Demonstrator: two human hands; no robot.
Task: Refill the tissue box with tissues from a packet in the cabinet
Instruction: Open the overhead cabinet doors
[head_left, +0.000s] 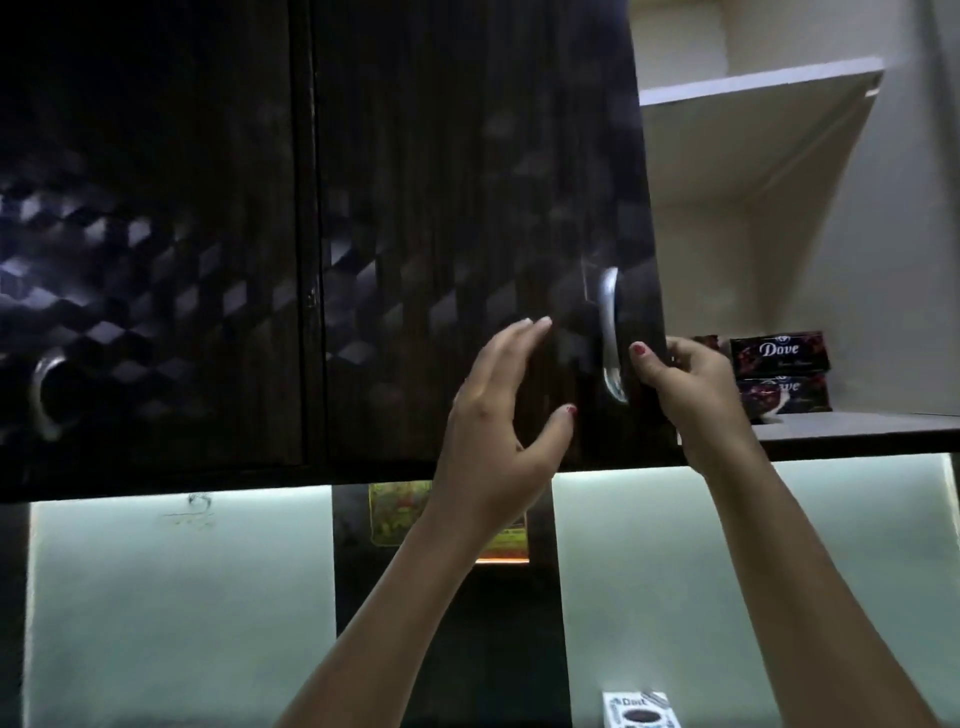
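A dark, cube-patterned cabinet door (467, 234) stands partly open, with a curved silver handle (609, 332) near its right edge. My right hand (685, 387) grips that right edge, thumb on the front beside the handle. My left hand (498, 415) rests flat on the door's face with fingers spread, holding nothing. Inside the cabinet, two dark packets labelled Dove (779, 371) lie stacked on the lower shelf (857, 423). No tissue box is in view.
A second closed dark door (156, 260) with its own silver handle (47, 395) is at the left. A white upper shelf (758, 83) sits inside the cabinet. Below are lit frosted panels (182, 597) and a small printed box (641, 709) at the bottom edge.
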